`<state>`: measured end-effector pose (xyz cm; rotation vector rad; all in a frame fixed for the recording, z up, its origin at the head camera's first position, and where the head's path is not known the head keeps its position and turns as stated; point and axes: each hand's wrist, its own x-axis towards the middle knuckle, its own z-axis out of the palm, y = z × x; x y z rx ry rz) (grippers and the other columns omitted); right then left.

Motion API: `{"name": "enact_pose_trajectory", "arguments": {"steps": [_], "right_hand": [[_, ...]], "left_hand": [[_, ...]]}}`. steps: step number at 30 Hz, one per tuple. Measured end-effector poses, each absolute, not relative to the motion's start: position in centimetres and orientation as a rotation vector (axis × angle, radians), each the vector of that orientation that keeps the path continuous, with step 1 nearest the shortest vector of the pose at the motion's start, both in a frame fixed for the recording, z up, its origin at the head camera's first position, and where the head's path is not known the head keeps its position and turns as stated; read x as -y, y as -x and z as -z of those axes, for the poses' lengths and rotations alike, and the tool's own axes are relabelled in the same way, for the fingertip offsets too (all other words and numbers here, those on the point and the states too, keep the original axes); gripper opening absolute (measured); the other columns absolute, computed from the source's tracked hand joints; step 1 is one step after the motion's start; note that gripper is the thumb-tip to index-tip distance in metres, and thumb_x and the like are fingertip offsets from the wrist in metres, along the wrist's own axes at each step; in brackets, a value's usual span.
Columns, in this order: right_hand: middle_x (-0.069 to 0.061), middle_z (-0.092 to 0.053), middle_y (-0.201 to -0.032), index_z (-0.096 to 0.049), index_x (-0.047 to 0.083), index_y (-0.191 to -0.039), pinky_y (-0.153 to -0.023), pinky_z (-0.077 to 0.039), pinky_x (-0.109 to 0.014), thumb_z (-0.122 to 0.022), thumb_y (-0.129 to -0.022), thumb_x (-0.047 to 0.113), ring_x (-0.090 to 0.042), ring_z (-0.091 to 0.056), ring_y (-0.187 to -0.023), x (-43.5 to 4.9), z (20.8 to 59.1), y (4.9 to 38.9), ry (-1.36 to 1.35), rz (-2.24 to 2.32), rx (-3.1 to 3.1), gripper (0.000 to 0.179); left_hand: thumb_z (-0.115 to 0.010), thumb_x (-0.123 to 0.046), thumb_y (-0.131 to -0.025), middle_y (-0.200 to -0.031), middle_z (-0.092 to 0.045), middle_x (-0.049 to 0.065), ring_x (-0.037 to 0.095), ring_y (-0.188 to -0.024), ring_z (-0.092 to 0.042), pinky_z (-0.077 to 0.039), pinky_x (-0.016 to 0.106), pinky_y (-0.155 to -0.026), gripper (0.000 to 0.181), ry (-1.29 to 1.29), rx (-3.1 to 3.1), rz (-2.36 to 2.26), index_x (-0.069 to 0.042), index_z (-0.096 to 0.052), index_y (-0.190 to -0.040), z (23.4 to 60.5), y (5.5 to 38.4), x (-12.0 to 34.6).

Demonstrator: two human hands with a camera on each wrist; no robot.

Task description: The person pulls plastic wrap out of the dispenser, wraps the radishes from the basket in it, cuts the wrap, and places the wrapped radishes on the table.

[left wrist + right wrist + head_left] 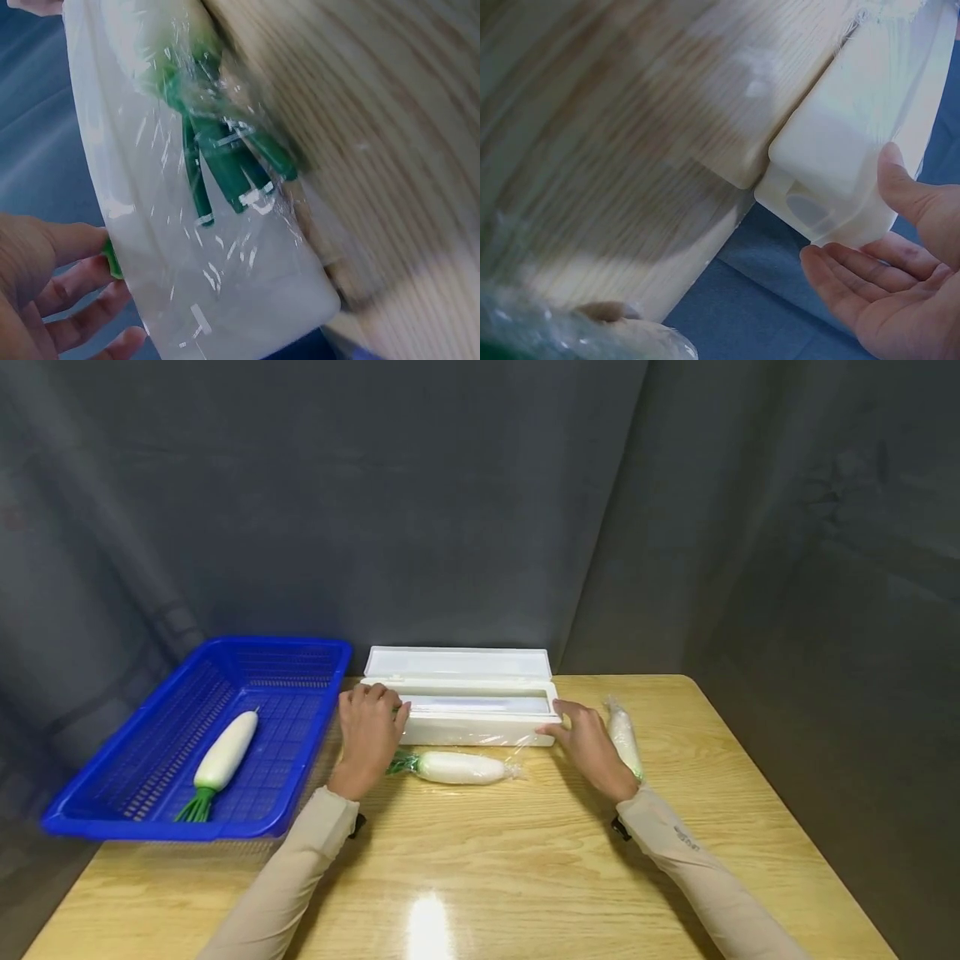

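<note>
A white cling film dispenser box (480, 727), its lid (457, 662) tipped back, stands toward the back of the table. At its left end my left hand (367, 731) pinches a small green slide cutter (112, 261) on the box's edge between thumb and finger. My right hand (592, 747) holds the box's right end, thumb on the front side and fingers round the end (877, 281). Clear film hangs from the front of the box over a white radish (461, 768) with green stems (225, 161), which lies on the table just before it.
To the left, a blue plastic basket (300, 777) holds another white radish (227, 750) without film. A film-wrapped radish (624, 739) lies beyond my right wrist. Dark grey curtains (450, 510) hang behind the wooden table (525, 877).
</note>
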<state>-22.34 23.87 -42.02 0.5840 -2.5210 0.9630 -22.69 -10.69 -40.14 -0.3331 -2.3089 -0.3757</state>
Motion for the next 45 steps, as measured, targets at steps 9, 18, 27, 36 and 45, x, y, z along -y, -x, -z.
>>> {"name": "enact_pose_trajectory", "arguments": {"steps": [9, 18, 27, 36, 45], "right_hand": [[-0.036, -0.063, -0.131, -0.062, -0.017, -0.130, -0.094, -0.058, -0.052, -0.080, -0.089, 0.010, -0.047, -0.065, -0.119, -23.2, 41.8, 22.5, -0.558, -0.988, 2.535, 0.052], [-0.037, -0.061, -0.133, -0.060, -0.018, -0.131, -0.097, -0.056, -0.053, -0.079, -0.091, 0.013, -0.048, -0.062, -0.124, -23.0, 42.0, 22.8, -0.563, -0.996, 2.561, 0.054], [-0.038, -0.059, -0.135, -0.058, -0.020, -0.132, -0.096, -0.056, -0.054, -0.078, -0.091, 0.011, -0.050, -0.063, -0.122, -23.3, 41.8, 22.8, -0.559, -1.002, 2.560, 0.055], [-0.038, -0.058, -0.135, -0.058, -0.019, -0.133, -0.096, -0.056, -0.053, -0.078, -0.093, 0.013, -0.050, -0.063, -0.122, -23.5, 41.7, 23.1, -0.566, -0.971, 2.573, 0.055], [-0.037, -0.064, -0.129, -0.062, -0.018, -0.128, -0.092, -0.059, -0.054, -0.079, -0.093, 0.014, -0.036, -0.074, -0.085, -23.5, 41.6, 23.0, -0.542, -0.990, 2.593, 0.051]], "left_hand": [[-0.080, -0.008, -0.087, -0.088, -0.068, 0.021, 0.046, -0.095, -0.059, -0.036, 0.061, -0.093, 0.015, 0.240, 2.311, 0.422, 0.002, -0.072, -0.079, 39.5, 22.7, 13.5], [-0.073, -0.003, -0.089, -0.086, -0.065, 0.026, 0.048, -0.088, -0.060, -0.036, 0.062, -0.091, 0.012, 0.140, 2.309, 0.334, 0.006, -0.070, -0.082, 39.5, 22.5, 14.4], [-0.073, -0.003, -0.089, -0.091, -0.067, 0.026, 0.048, -0.090, -0.061, -0.039, 0.062, -0.090, 0.008, 0.172, 2.267, 0.270, 0.005, -0.070, -0.087, 39.6, 22.7, 13.6], [-0.087, -0.003, -0.079, -0.106, -0.071, 0.014, 0.035, -0.100, -0.067, -0.049, 0.052, -0.090, 0.028, 0.691, 2.177, 0.242, -0.006, -0.072, -0.102, 40.1, 19.2, 10.2], [-0.095, -0.010, -0.069, -0.113, -0.072, 0.006, 0.027, -0.099, -0.070, -0.054, 0.040, -0.084, 0.052, 1.047, 2.382, 0.040, -0.012, -0.069, -0.114, 42.3, 18.2, 8.8]]}}
